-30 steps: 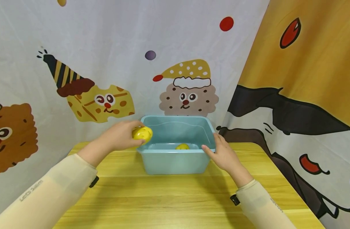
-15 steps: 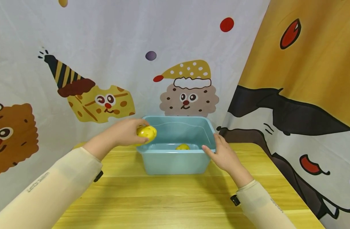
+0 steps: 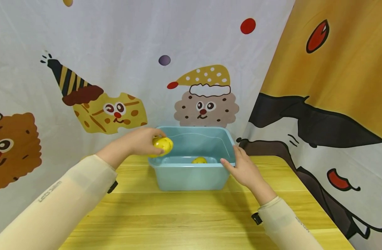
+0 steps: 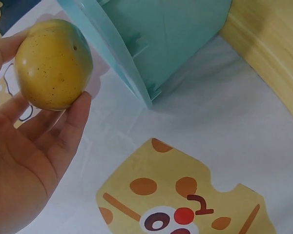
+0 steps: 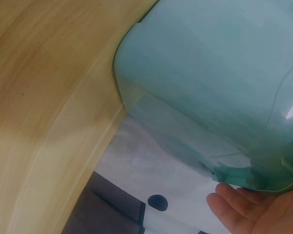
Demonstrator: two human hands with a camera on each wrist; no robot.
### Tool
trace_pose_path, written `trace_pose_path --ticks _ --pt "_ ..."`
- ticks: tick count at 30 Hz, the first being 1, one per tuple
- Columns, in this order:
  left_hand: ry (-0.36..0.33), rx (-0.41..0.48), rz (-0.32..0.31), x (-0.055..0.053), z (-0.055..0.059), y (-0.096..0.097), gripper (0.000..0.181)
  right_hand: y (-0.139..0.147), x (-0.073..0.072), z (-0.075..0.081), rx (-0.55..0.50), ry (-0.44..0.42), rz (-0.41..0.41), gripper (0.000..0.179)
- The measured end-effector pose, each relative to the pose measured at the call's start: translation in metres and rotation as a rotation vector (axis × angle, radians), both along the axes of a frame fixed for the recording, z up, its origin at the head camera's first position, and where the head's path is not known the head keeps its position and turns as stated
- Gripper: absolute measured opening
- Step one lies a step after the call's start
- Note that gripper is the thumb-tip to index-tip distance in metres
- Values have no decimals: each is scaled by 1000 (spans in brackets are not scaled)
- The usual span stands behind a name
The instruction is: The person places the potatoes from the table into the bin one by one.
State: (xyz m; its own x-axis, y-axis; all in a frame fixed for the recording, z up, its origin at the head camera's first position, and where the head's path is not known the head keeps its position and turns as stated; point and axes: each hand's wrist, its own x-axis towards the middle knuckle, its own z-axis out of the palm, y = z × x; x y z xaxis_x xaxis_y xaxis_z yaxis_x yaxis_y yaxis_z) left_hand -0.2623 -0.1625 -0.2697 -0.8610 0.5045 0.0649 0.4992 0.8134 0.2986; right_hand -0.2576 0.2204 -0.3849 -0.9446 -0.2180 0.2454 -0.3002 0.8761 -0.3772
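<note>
In the head view my left hand (image 3: 143,140) holds a speckled yellow fruit (image 3: 163,145) over the left rim of a light blue plastic bin (image 3: 192,177). The left wrist view shows the fruit (image 4: 53,66) as round and glossy, with a small dark pit, pinched between thumb and fingertips. A second yellow fruit (image 3: 199,160) lies inside the bin, its lower part hidden by the front wall. My right hand (image 3: 244,168) holds the bin's right front corner, thumb over the rim. In the right wrist view its fingers (image 5: 239,204) reach along the outside, below the rim.
The bin stands on a yellow wood-grain table (image 3: 191,218), near the back edge. Behind it hangs a white curtain (image 3: 125,38) printed with cartoon snacks. An orange cartoon cloth (image 3: 350,69) hangs on the right.
My left hand has moved rightward and slightly up with the yellow fruit, from beside the bin to over its left rim. My right hand and the bin have stayed in place.
</note>
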Motion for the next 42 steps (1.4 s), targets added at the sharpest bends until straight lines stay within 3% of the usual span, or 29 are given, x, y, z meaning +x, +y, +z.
trace_pose_path --ticks 24,35,42 --pt "-91 -116 9 -13 6 14 55 1 -2 -2 14 1 -10 98" --pt "-134 -165 10 -11 12 21 54 0 -2 -1 15 -3 -9 97" --pt "-184 -169 14 -15 15 26 56 0 -1 -1 16 -7 -9 97"
